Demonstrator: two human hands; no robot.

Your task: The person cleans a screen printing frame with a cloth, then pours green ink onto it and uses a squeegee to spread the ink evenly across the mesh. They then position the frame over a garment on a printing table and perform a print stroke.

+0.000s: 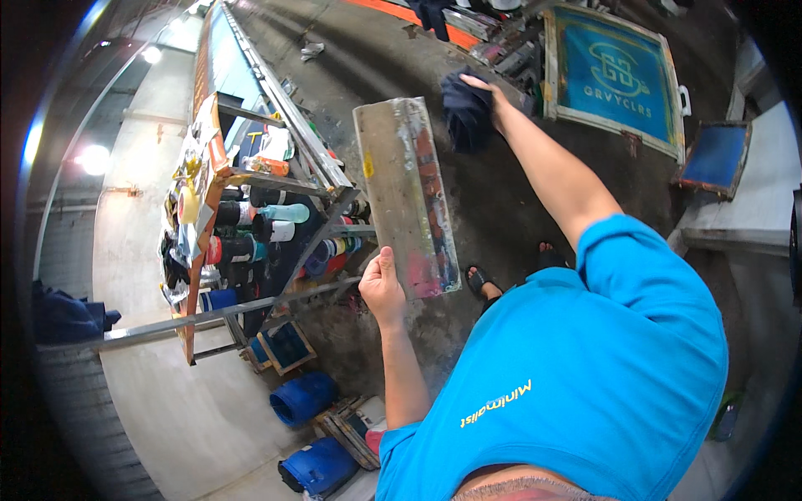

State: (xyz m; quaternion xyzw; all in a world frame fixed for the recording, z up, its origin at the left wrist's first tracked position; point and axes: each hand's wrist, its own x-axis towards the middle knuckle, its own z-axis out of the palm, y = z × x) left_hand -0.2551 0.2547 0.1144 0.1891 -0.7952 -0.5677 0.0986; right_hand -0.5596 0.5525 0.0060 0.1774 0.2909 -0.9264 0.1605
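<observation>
The person's left hand [383, 290] is clamped on the lower left edge of a long, flat board [391, 196]; its thumb lies over the near face, while most of the other fingers are hard to make out and the far face is hidden. The board rises above this grip, tilted slightly, its right side streaked with many colours. The right hand [491, 97], up and to the right of the left one, is closed on a bunched dark cloth [465, 119], whose folds blend together and cover some of the fingertips.

Left of the left hand stands a metal-framed rack [277, 181] with bottles [284, 212] and jars crowded on it, many half hidden by the bars. Below that hand lie two blue barrels [306, 398], the lower one close to the picture's bottom edge. Right of the cloth, and apart from it, leans a large frame [614, 77] with blue mesh; a smaller frame [713, 156] sits farther right. Between the grips and the blue shirt [568, 351], sandalled feet [479, 282] show only in part.
</observation>
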